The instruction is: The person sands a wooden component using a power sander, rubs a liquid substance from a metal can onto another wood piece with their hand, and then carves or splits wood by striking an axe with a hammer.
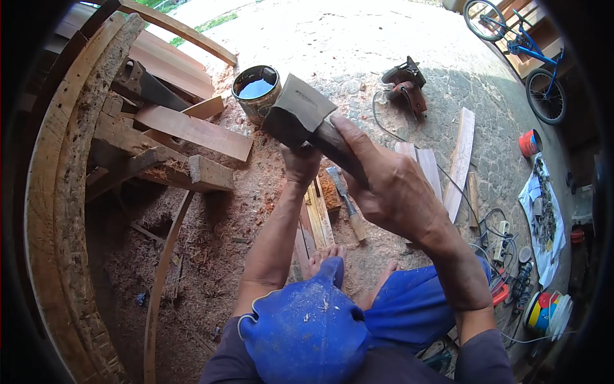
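Observation:
My right hand [400,192] is closed round the handle of a dark block-headed mallet [300,109], raised in front of me. Behind the mallet head is my left hand [300,163], its fingers hidden. Below it a narrow wooden piece [320,214] lies on the ground, with my bare foot [327,257] against its near end. A chisel [348,206] with a wooden handle lies just right of that piece, beside a small reddish-brown block [330,192].
A paint can [256,110] stands beyond the mallet. At left are a curved timber [61,211], boards and a handsaw [150,86]. A corded power tool [406,86], loose planks [462,160], cables and a blue bicycle [527,48] are at right. Wood shavings cover the ground.

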Tool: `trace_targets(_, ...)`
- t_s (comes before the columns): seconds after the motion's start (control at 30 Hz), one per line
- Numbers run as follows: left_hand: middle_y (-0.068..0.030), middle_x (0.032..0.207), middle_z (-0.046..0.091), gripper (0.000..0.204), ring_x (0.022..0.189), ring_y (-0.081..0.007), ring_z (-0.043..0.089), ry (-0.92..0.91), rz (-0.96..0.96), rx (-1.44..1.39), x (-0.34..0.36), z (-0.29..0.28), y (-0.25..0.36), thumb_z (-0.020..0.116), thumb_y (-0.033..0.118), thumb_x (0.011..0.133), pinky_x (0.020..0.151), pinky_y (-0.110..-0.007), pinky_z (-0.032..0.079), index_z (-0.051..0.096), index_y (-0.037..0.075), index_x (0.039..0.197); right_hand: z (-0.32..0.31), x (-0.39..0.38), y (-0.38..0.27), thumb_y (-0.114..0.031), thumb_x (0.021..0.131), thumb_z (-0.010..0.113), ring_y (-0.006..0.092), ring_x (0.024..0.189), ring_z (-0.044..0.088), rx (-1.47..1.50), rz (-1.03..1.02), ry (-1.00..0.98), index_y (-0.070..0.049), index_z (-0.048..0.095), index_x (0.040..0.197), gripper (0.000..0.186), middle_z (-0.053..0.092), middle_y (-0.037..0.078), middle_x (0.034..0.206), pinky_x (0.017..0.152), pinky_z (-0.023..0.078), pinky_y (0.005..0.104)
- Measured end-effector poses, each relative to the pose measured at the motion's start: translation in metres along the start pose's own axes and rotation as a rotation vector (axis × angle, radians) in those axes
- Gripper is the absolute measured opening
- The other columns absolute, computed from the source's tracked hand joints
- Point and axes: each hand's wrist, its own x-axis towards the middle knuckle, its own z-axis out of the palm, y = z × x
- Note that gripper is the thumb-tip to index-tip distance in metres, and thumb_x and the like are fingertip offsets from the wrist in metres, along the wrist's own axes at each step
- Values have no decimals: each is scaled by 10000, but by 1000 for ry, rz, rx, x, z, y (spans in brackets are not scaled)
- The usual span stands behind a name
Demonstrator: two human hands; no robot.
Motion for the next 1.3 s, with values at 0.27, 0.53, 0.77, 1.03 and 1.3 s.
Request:
trace_targets(0.27,-50,903,726,242,810,-157,699,-6,-103,-210,-23,-1,13,801,123,796,731,-315,556,684,23,983,16,3,10,-32,878,572,435,806,704,-194,77,-159,-75,305,1483,663,663,281,914,664,573,522)
trace_targets(0.53,-32,902,725,200,822,-112,682,-1,-9,-142,-12,-1,5,779,65,803,723,-300,548,703,28,984,3,-12,4,-15,852,601,440,852,686,51,35,-53,-66,377,1487,675,665,283,940,746,545,511)
trace_targets(0.77,-28,787,685,145,719,-122,636,-51,-225,-319,-15,-13,-5,783,107,816,682,-319,532,675,21,862,-36,31,-30,49,835,614,300,708,709,83,-341,499,-101,393,1446,666,674,176,876,646,572,430)
trace_targets(1.03,-41,1111,641,326,996,-141,614,-77,124,75,-40,9,32,761,143,850,863,-326,520,620,38,1125,33,-22,39,-103,843,631,398,787,717,-223,28,-192,-4,378,1380,602,700,240,877,641,569,495)
trace_targets(1.3,-32,780,694,176,715,-131,652,46,-58,111,-15,-11,-15,792,127,832,691,-315,528,672,-1,849,-43,41,-30,17,808,620,351,710,712,128,-354,473,-96,426,1440,670,672,189,819,617,539,443)
